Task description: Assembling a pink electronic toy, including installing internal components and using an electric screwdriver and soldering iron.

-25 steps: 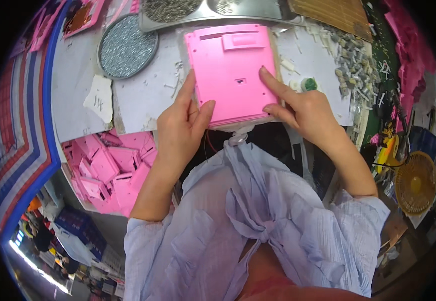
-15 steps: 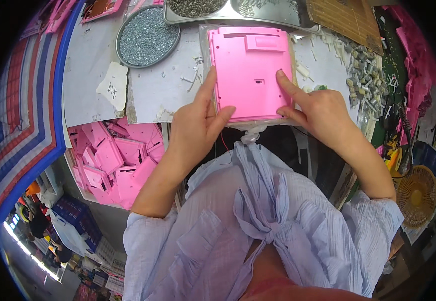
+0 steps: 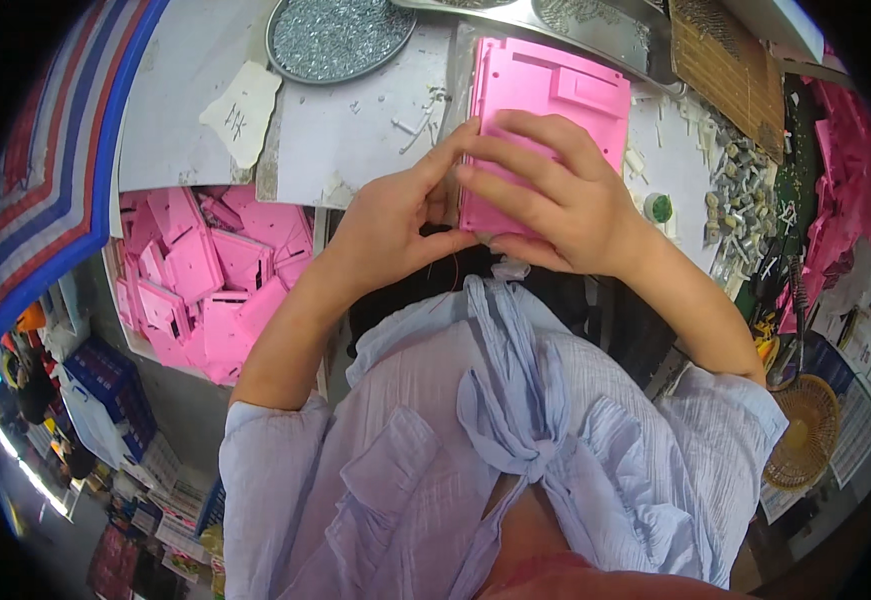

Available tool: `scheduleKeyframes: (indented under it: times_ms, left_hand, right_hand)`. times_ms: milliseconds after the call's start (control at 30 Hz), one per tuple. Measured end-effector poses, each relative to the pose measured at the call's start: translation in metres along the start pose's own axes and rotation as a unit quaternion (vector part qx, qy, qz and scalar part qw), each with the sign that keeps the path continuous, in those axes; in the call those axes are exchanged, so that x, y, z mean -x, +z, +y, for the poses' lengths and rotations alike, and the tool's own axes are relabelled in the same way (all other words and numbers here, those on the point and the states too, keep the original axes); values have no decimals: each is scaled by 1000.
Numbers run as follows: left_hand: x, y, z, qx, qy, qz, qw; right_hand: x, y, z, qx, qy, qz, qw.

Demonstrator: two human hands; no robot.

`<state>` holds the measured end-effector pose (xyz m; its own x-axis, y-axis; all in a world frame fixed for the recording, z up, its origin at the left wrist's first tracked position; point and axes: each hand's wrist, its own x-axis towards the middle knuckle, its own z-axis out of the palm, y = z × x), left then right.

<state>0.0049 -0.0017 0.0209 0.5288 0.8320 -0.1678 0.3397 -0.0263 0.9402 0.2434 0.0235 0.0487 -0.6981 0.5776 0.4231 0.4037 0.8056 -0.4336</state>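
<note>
A flat pink plastic casing [image 3: 595, 95] with a raised rectangular block near its far end lies on a plastic-wrapped pad at the front of the table. My left hand [image 3: 380, 225] is closed along its left edge, the thumb reaching under the near left corner. Across the near part of the casing lies my right hand [image 3: 585, 205], its bent fingers meeting the left edge and its thumb at the near edge. The fingers hide most of the lower face. Whether a small part sits between the two hands cannot be seen.
A round metal tray [image 3: 335, 40] of small screws stands behind, beside a steel tray [image 3: 605, 30] of small springs. Metal pieces [image 3: 740, 200] and a green-topped roll [image 3: 658, 208] lie on the right. Below left, a box holds several pink casings [image 3: 190, 255]. A torn paper [image 3: 240, 115] lies left.
My right hand has left the casing's right edge and moved left across its face to the left edge, near my left hand. The whole view has shifted and turned slightly.
</note>
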Motion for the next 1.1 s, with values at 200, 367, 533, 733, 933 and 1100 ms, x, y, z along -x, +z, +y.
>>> scheduleKeyframes:
  times_ms: [200, 367, 533, 733, 933, 1100]
  left_hand:
    - [22, 18, -12, -30, -10, 92, 995]
    - [26, 25, -20, -53, 35, 110, 992]
    - [25, 21, -19, -76, 56, 91, 991]
    - [25, 23, -21, -84, 69, 99, 989]
    - [29, 34, -16, -157, 146, 117, 970]
    - [29, 41, -16, -165, 110, 132, 971]
  right_hand:
    - [-5, 3, 0, 31, -22, -91, 995]
    - [-2, 4, 3, -4, -35, -74, 997]
    - [-2, 2, 3, -24, -39, -80, 996]
    - [-5, 1, 3, -22, -30, -110, 993]
    - [-6, 3, 3, -16, -24, -107, 994]
    - [-6, 1, 3, -30, -31, -84, 996]
